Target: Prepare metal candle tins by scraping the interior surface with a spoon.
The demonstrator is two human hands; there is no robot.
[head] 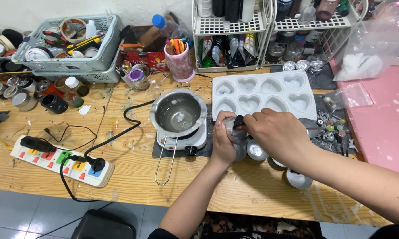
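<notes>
Your wooden desk (133,163) carries the white heart-shaped silicone mould tray (261,94) just behind your hands, with the steel melting pot (178,113) on its small hotplate to the left. Your left hand (224,141) clamps a small silver tin (231,128), held upright between both hands. Your right hand (279,132) pinches a dark tool (239,120) at its top, equally near.

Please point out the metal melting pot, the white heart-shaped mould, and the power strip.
metal melting pot (178,113): head view, inside of the bowl.
white heart-shaped mould (263,92): head view, flat middle between cavities.
power strip (58,160): head view, top face by the switches.
</notes>
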